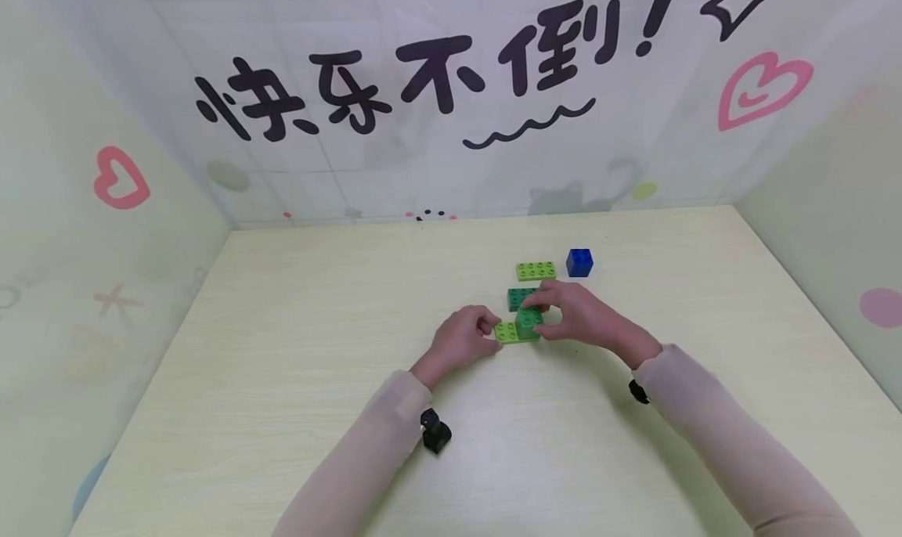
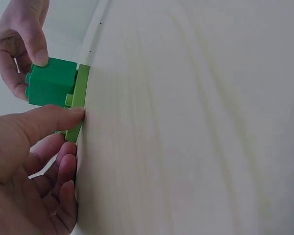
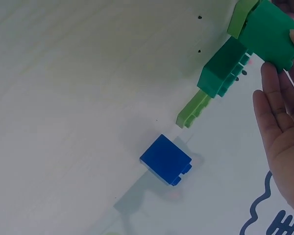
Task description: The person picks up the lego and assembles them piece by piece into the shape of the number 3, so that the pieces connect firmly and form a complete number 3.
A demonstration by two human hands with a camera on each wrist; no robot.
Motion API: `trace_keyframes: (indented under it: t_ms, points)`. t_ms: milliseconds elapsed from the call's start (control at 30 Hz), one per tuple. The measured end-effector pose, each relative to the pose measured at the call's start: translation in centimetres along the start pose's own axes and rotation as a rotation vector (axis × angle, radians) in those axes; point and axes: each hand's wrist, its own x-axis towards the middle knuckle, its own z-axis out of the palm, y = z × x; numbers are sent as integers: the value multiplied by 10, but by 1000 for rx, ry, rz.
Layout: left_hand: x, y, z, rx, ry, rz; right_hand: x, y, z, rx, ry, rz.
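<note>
Two hands on one stack: right hand (image 1: 578, 318) pinching green cube (image 1: 528, 323), best pressed squarely onto light-green plate (image 1: 506, 332) braced under left fingertips (image 2: 63, 115).

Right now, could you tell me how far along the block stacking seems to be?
One green block sits on the light green plate. The right hand pinches that block while the left hand steadies the plate on the table. Lying loose: a dark green block, a second light green plate and a blue cube.
</note>
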Motion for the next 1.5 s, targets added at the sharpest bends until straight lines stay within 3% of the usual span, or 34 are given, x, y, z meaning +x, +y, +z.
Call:
trace_keyframes:
  t_ms: [667, 833, 1100, 1500]
  points:
    - [-3, 0, -7, -12, 13, -2, 9, 2, -4, 26, -18, -61]
    - [-2, 1, -9, -19, 8, 5, 10, 4, -6, 55, -51, -23]
    - [0, -1, -5, -28, -10, 4, 7, 3, -10, 208, -102, 84]
    - [1, -2, 0, -44, -20, -10, 1, 18, -27, 276, -72, 82]
